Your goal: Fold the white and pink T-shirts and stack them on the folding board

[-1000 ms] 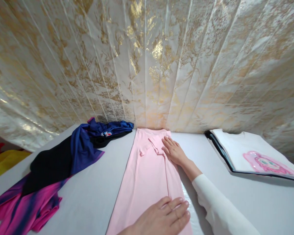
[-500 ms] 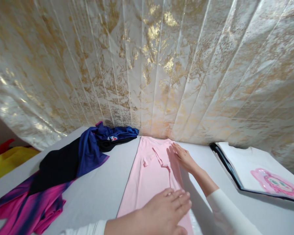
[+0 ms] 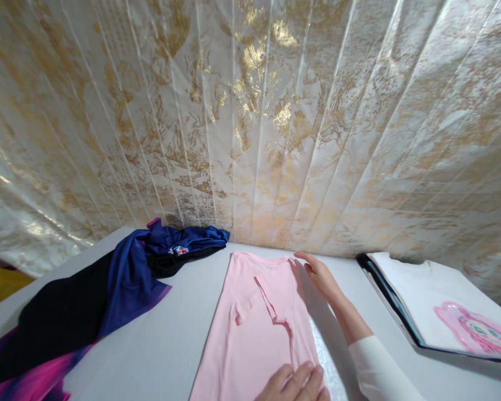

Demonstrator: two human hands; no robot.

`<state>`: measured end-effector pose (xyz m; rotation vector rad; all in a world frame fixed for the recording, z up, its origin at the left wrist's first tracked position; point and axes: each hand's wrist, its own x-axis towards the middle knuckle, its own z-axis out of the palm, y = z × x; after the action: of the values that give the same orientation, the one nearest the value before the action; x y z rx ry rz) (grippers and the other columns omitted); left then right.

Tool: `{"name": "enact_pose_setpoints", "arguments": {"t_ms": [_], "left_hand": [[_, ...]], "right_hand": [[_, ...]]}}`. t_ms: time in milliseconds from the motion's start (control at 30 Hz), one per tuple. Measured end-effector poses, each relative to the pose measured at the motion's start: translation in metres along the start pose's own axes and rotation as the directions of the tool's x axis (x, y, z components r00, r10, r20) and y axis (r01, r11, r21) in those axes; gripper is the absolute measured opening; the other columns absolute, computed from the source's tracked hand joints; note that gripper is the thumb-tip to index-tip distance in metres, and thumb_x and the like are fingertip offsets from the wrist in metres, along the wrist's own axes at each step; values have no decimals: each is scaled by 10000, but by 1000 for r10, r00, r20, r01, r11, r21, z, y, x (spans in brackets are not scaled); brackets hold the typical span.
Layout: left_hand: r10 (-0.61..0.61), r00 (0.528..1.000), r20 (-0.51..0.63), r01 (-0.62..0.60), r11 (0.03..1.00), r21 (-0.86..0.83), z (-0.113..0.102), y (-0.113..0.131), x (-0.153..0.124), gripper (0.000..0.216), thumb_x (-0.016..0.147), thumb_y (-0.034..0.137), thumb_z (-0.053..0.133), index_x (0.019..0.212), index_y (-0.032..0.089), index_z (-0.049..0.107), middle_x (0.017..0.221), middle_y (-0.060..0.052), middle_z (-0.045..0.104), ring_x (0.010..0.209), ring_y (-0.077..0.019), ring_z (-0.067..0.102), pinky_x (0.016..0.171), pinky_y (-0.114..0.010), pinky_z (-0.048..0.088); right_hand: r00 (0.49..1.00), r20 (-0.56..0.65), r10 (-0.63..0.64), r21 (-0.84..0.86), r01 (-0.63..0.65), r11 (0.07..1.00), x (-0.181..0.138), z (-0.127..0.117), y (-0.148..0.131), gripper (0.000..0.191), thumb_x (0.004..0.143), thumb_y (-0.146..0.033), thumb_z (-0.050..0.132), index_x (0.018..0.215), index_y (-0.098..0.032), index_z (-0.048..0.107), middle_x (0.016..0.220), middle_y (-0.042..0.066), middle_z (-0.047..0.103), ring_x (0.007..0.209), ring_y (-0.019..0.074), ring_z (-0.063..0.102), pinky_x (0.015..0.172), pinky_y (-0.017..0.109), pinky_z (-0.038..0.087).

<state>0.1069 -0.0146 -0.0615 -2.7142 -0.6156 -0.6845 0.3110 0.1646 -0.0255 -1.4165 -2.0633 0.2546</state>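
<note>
Here's the pink dress [image 3: 259, 328] on the counter [image 3: 150, 356], long axis running away toward the curtain [image 3: 250, 139]. Left hand [image 3: 294, 384] lies over its near right side, fingers outstretched; right hand [image 3: 319, 275] sits right of the collar, fingers straight, gripping nothing, contact unclear. Dark clothes [image 3: 67, 306] left, folded stack [image 3: 434, 295] right, neither in between.

The head camera looks forward over the white surface [image 3: 150, 356].

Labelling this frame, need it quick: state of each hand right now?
Left hand: open, over the pink garment, no grip visible; partly out of frame.
Right hand: open, by the pink garment's far right corner, holding nothing visible.
</note>
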Motion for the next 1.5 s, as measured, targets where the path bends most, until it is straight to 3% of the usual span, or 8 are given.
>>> {"name": "enact_pose_setpoints", "arguments": {"t_ms": [67,133,200,300,733,1100,1267,1500], "left_hand": [[11,994,106,0,995,-104,-16,-20,19,234,1005,301,443,1187,205,555,1295,-60,620,1157,-194,571,881,-295,429],[-174,953,247,220,960,-174,-32,-50,41,283,944,377,545,1149,184,567,1295,-97,593,1161,-247,545,949,-358,412],[-507,779,370,562,825,-53,-41,-83,61,158,898,203,588,1055,197,600,1128,-68,645,1042,-244,585,916,-366,428],[-706,616,350,732,677,76,-40,-121,75,170,887,153,570,1052,119,596,1074,-150,631,1053,-325,563,901,-454,426],[-791,485,373,861,506,-46,-30,-134,70,146,936,207,492,1078,213,460,860,-23,701,845,-213,691,699,-273,434],[-772,499,393,835,550,23,-27,-134,64,331,850,66,473,1168,155,471,984,-116,687,884,-272,672,719,-340,467],[-687,639,345,736,677,-16,-37,-134,65,339,873,-8,381,1138,154,518,1208,-142,559,1141,-270,514,934,-401,398],[-357,826,435,481,850,-215,-49,-122,51,242,786,14,572,900,222,620,991,-13,628,987,-207,559,874,-313,417]], "right_hand": [[999,-35,21,-13,-21,1000,9,-4,6,529,707,-12,376,1063,-223,705,1098,70,698,1065,224,614,940,367,452],[998,-46,30,-37,-32,999,16,-4,9,511,657,20,379,950,-211,727,975,73,690,987,221,598,901,364,437],[999,-38,32,-65,-35,997,20,1,8,477,656,32,384,873,-206,735,888,69,666,919,218,574,855,355,420],[999,-13,29,-99,-31,995,22,11,6,400,720,11,415,828,-204,735,853,60,640,868,207,545,814,332,392],[996,16,83,-254,-77,964,27,16,0,204,742,-95,512,788,-196,684,910,69,600,895,228,473,810,318,356],[998,-20,62,-302,-65,951,24,18,-8,112,785,-148,530,823,-193,626,912,79,596,901,237,482,828,329,362],[997,-61,39,-241,-53,969,21,20,-12,152,805,-95,491,848,-196,597,920,97,599,906,250,491,845,353,374],[984,-175,31,-34,-38,999,8,27,-51,238,888,-140,396,1076,-190,534,1055,120,557,992,256,520,883,388,425]]}}
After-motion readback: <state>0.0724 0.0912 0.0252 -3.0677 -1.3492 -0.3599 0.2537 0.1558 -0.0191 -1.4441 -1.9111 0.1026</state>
